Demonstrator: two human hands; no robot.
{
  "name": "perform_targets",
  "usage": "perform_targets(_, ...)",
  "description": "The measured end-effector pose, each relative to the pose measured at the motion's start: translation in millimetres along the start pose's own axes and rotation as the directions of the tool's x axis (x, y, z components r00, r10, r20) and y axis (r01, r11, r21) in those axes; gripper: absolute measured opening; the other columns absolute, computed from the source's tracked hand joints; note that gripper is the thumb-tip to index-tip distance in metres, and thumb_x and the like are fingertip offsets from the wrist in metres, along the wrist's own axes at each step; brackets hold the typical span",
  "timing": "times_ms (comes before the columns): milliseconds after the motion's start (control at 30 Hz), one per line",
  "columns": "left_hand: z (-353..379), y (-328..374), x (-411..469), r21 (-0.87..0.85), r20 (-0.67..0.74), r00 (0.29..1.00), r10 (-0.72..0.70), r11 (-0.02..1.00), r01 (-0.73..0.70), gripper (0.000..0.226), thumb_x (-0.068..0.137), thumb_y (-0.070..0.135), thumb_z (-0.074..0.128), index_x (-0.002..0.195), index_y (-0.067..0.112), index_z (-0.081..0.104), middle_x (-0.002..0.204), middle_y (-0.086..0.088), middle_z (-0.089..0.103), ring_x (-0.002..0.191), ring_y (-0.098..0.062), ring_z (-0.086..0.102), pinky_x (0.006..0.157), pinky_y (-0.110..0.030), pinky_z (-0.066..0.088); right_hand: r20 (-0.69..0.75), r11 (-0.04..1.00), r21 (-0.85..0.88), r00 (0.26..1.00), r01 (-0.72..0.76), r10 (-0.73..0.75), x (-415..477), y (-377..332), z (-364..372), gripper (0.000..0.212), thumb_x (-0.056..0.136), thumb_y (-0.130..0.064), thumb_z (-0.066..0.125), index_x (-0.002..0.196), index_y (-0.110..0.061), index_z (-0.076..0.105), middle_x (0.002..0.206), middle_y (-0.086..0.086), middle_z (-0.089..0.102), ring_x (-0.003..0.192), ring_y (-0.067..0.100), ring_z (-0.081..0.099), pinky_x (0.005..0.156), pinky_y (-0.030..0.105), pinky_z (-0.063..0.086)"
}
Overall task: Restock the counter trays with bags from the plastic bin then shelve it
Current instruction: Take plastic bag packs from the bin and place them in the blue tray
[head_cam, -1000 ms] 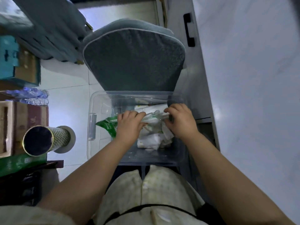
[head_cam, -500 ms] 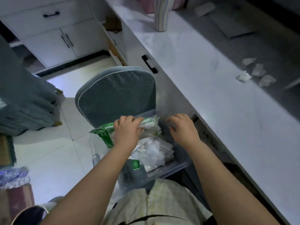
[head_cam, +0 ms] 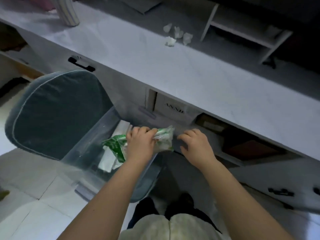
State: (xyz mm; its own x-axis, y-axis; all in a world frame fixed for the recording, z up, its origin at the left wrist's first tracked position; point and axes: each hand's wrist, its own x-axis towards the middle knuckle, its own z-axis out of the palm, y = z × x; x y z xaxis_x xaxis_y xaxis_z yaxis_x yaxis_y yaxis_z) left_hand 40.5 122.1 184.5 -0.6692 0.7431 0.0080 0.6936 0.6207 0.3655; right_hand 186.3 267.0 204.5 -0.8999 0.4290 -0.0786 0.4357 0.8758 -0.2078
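Note:
A clear plastic bin [head_cam: 83, 149] sits on a grey cushioned chair, with white and green packs inside. My left hand [head_cam: 141, 144] is shut on a green-and-white bag [head_cam: 164, 137], lifted just above the bin's right rim. My right hand [head_cam: 197, 146] hovers to the right of the bag, fingers apart and holding nothing, in front of the open shelf under the counter. On the white counter [head_cam: 173, 63], a few crumpled white bags [head_cam: 176, 35] lie loose.
A grey chair back [head_cam: 57, 108] stands left of the bin. Under the counter, an open shelf [head_cam: 233, 135] holds a white box and dark items. A white rack [head_cam: 242, 26] and a striped vase [head_cam: 68, 13] stand on the counter.
The view has swung right toward the counter. My left hand has lifted the green-and-white bag rightward out of the bin, and my right hand has let go and spread its fingers.

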Motion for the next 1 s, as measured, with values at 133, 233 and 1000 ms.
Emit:
perform_targets(133, 14, 65, 5, 0.014, 0.043, 0.985, 0.168, 0.985, -0.169, 0.034, 0.086, 0.027, 0.06, 0.12, 0.032, 0.061, 0.113, 0.002, 0.06, 0.106, -0.028, 0.045, 0.088, -0.039, 0.029, -0.043, 0.985, 0.003, 0.984, -0.173, 0.173, -58, 43, -12, 0.034, 0.083, -0.02, 0.063, 0.117, -0.021, 0.061, 0.119, -0.001, 0.059, 0.116, 0.025, 0.045, 0.094, 0.04, 0.042)
perform_targets(233, 27, 128, 4, -0.004, 0.068, 0.954, 0.293, 0.956, -0.294, 0.035, 0.087, 0.028, 0.059, 0.121, 0.033, 0.06, 0.115, 0.003, 0.06, 0.107, -0.027, 0.045, 0.088, -0.038, 0.027, -0.114, 0.954, 0.044, 0.947, -0.297, 0.301, -107, 80, -25, 0.034, 0.08, -0.017, 0.065, 0.114, -0.019, 0.063, 0.116, 0.001, 0.061, 0.113, 0.027, 0.048, 0.089, 0.04, 0.043)
perform_targets(1000, 132, 646, -135, -0.168, -0.131, 0.686, 0.716, 0.666, -0.727, 0.029, 0.079, 0.02, 0.072, 0.107, 0.024, 0.071, 0.101, -0.006, 0.068, 0.097, -0.034, 0.051, 0.076, -0.038, 0.027, -0.415, 0.697, 0.277, 0.572, -0.661, 0.707, -502, 413, -135, 0.028, 0.081, -0.014, 0.063, 0.109, -0.017, 0.064, 0.111, 0.0, 0.062, 0.111, 0.025, 0.046, 0.092, 0.043, 0.04)
